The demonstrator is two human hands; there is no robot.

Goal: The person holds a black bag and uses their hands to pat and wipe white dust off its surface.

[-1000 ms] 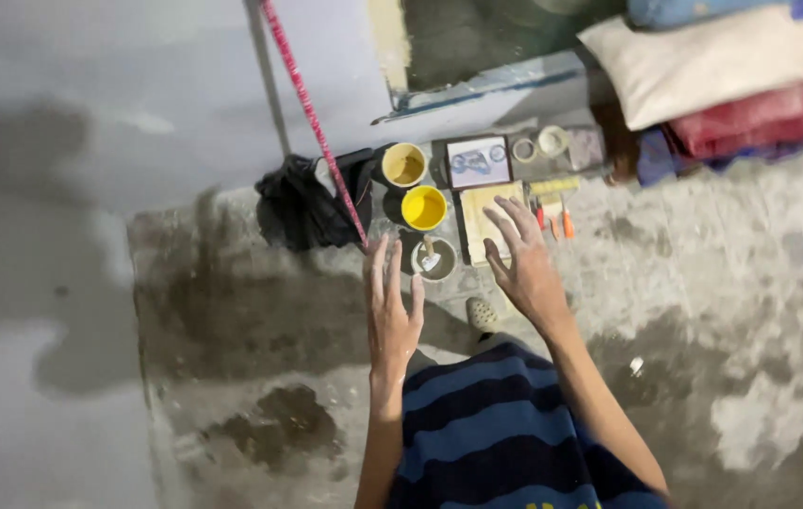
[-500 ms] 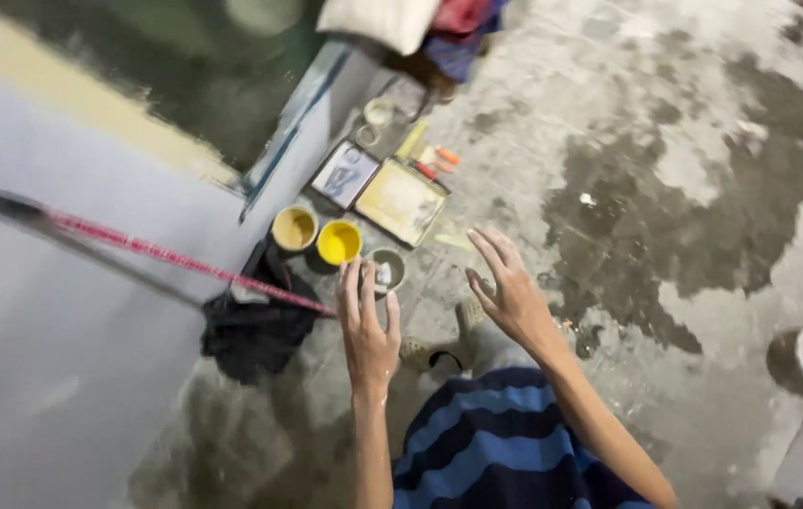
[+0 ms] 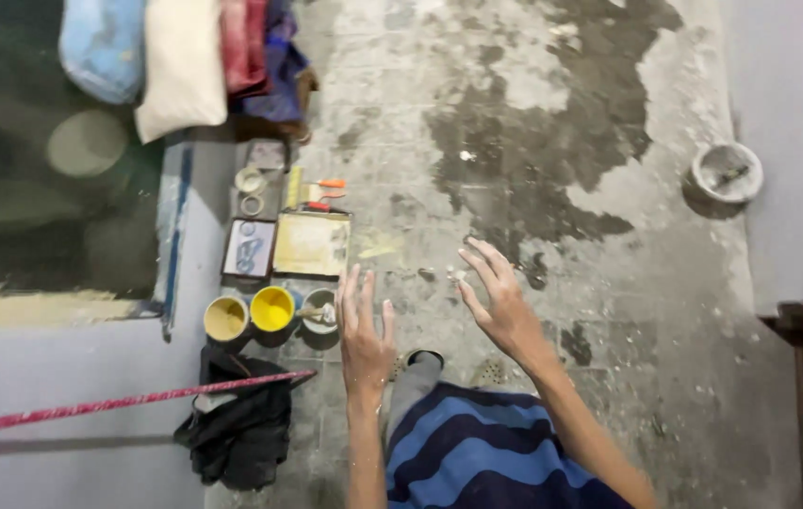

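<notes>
Left hand (image 3: 364, 332): your fingers spread apart, holding nothing, just beside the grey cup (image 3: 320, 311) on the floor (image 3: 552, 141).
Right hand (image 3: 500, 300): fingers splayed, apparently empty, above the floor.

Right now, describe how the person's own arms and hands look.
Both forearms are bare, with no sleeves, gloves, watch or rings visible. The left hand and right hand are slim with long fingers, and pale paint-like specks dot the left forearm. Below them shows a garment with dark and bright blue stripes.
</notes>
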